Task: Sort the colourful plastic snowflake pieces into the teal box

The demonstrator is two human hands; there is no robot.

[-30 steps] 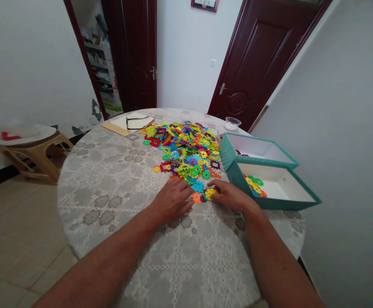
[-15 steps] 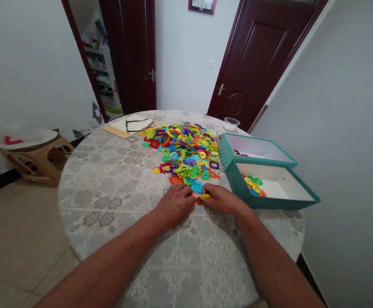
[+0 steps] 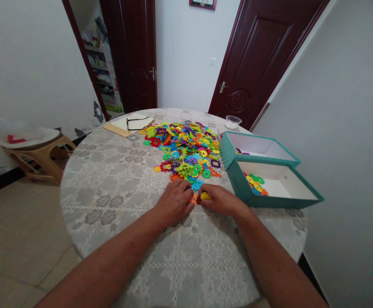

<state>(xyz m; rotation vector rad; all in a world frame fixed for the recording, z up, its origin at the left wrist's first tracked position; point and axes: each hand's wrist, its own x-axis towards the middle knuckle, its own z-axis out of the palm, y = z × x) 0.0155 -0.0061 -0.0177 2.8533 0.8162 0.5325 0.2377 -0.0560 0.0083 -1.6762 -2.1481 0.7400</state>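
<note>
My left hand (image 3: 176,200) is closed low over the tablecloth, its fingertips on an orange plastic piece (image 3: 193,199) that shows partly between the hands. My right hand (image 3: 216,199) pinches a yellow gear-shaped piece (image 3: 205,196) close beside it. A blue gear piece (image 3: 197,185) lies just beyond both hands. Behind it spreads a heap of colourful gear-shaped plastic pieces (image 3: 186,143) in yellow, green, purple, orange, red and blue. The fingers hide much of the orange piece, so I cannot tell whether it is joined to the yellow one.
A teal box (image 3: 279,200) and its matching second half (image 3: 266,147) stand at the right, with a few pieces inside. Glasses (image 3: 136,124) rest on papers at the far left. A clear bowl (image 3: 233,121) sits at the back. A stool (image 3: 45,158) stands left of the table.
The yellow piece in my right hand has tilted so more of its face shows. Both hands stay in nearly the same place; the view has shifted slightly.
</note>
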